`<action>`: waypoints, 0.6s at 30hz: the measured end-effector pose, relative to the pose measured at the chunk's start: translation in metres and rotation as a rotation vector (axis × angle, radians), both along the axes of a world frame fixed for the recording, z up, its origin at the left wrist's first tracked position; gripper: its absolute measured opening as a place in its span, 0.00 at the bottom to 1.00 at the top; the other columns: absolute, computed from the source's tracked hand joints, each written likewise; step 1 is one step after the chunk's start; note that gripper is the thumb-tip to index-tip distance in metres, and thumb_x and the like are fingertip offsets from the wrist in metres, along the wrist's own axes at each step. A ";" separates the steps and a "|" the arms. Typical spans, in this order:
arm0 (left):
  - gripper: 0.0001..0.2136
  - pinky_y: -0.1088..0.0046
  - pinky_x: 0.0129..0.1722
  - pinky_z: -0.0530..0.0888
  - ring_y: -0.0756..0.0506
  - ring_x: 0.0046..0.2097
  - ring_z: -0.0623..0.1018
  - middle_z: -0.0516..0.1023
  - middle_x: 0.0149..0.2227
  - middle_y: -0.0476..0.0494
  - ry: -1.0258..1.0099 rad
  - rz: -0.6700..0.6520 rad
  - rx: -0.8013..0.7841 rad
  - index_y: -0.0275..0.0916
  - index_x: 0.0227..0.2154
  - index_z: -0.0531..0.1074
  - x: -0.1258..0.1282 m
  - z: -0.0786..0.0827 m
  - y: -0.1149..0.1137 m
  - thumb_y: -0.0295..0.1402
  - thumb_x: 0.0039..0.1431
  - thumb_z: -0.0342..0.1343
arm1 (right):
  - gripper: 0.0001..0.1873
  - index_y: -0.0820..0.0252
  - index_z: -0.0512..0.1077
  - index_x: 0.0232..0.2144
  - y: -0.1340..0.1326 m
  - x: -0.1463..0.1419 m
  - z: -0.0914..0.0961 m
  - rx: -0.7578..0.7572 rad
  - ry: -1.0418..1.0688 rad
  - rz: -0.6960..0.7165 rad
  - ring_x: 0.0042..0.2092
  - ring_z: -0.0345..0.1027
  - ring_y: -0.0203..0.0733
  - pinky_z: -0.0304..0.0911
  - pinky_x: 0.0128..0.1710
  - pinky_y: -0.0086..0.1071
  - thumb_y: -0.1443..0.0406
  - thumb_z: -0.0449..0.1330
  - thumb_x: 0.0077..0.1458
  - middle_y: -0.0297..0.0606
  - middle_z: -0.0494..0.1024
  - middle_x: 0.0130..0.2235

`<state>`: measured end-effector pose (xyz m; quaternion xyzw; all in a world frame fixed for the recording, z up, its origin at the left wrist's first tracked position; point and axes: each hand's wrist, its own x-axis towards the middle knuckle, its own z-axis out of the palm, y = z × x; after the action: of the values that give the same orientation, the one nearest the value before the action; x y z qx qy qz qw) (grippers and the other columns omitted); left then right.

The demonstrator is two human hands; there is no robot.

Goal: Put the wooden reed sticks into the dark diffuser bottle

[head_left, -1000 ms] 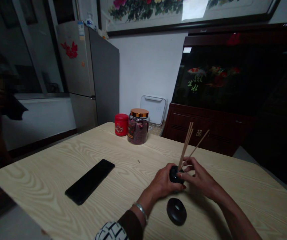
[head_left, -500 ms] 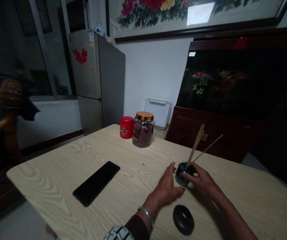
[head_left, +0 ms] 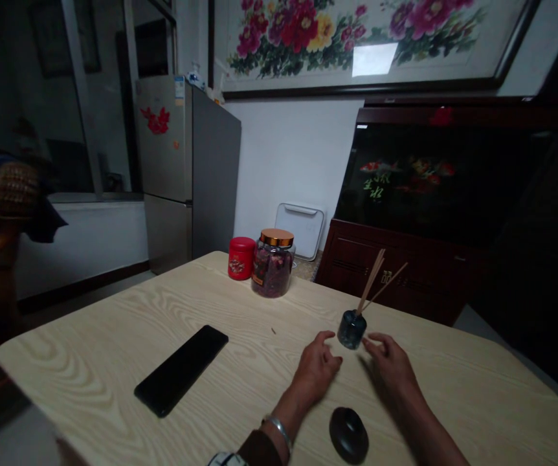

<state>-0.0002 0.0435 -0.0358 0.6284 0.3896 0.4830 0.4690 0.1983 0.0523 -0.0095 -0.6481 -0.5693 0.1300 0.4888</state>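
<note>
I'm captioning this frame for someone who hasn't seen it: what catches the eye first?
A small dark reed-diffuser bottle with wooden sticks stands on the pale wooden table, between the open left hand and right hand. A black phone lies to the left.

I noted a pale matt wood-grain desk (head_left: 114,336), a glossy dark glass jar (head_left: 351,329) of thin wooden sticks (head_left: 373,285), and a glossy black phone (head_left: 180,369).

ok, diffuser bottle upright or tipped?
Upright. The diffuser bottle stands on the table, reeds angling up out of it.
</note>
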 end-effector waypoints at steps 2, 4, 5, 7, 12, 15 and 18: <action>0.22 0.78 0.24 0.59 0.54 0.22 0.59 0.58 0.19 0.59 -0.124 -0.029 -0.077 0.35 0.52 0.69 -0.002 0.013 -0.004 0.31 0.53 0.56 | 0.22 0.61 0.76 0.36 -0.027 -0.004 0.017 -0.038 0.142 0.102 0.20 0.58 0.35 0.55 0.19 0.29 0.50 0.59 0.50 0.30 0.65 0.20; 0.25 0.79 0.21 0.53 0.55 0.19 0.54 0.55 0.17 0.61 -0.255 -0.115 -0.104 0.35 0.54 0.68 -0.005 0.036 -0.013 0.32 0.51 0.58 | 0.22 0.59 0.74 0.46 -0.052 -0.011 0.049 -0.070 0.445 0.270 0.18 0.47 0.30 0.44 0.17 0.25 0.54 0.61 0.52 0.24 0.58 0.20; 0.28 0.79 0.20 0.52 0.56 0.19 0.53 0.55 0.17 0.61 -0.324 -0.180 -0.090 0.35 0.56 0.66 -0.007 0.052 -0.018 0.32 0.51 0.59 | 0.24 0.56 0.71 0.51 -0.064 -0.015 0.069 -0.056 0.600 0.367 0.19 0.43 0.28 0.41 0.17 0.23 0.57 0.62 0.52 0.23 0.57 0.21; 0.36 0.79 0.20 0.51 0.56 0.18 0.52 0.56 0.17 0.62 -0.492 -0.334 -0.077 0.38 0.63 0.58 -0.012 0.091 -0.033 0.31 0.50 0.60 | 0.30 0.50 0.66 0.57 -0.086 -0.023 0.113 0.031 0.786 0.526 0.20 0.36 0.26 0.37 0.17 0.21 0.62 0.64 0.51 0.22 0.54 0.23; 0.42 0.79 0.21 0.53 0.56 0.20 0.47 0.50 0.18 0.63 -0.804 -0.596 0.018 0.48 0.66 0.50 -0.023 0.182 -0.074 0.28 0.50 0.63 | 0.40 0.43 0.61 0.63 -0.131 -0.037 0.195 0.208 0.952 0.785 0.21 0.30 0.29 0.40 0.16 0.22 0.68 0.63 0.48 0.20 0.46 0.22; 0.43 0.81 0.20 0.53 0.56 0.19 0.43 0.46 0.18 0.63 -0.919 -0.682 0.069 0.51 0.66 0.50 -0.024 0.206 -0.090 0.25 0.49 0.61 | 0.45 0.38 0.57 0.64 -0.147 -0.036 0.208 0.244 0.966 0.871 0.20 0.28 0.29 0.39 0.14 0.23 0.68 0.64 0.45 0.19 0.48 0.21; 0.43 0.81 0.19 0.52 0.56 0.19 0.42 0.45 0.17 0.63 -0.969 -0.731 0.075 0.53 0.66 0.49 -0.019 0.206 -0.098 0.23 0.49 0.60 | 0.48 0.34 0.53 0.65 -0.155 -0.033 0.203 0.276 0.966 0.930 0.18 0.28 0.29 0.38 0.13 0.23 0.65 0.65 0.44 0.18 0.48 0.19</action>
<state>-0.0193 -0.0542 0.1698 0.4461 -0.1269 0.5353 0.7060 0.1654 -0.1028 0.1936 -0.1372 -0.5177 0.5273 0.6596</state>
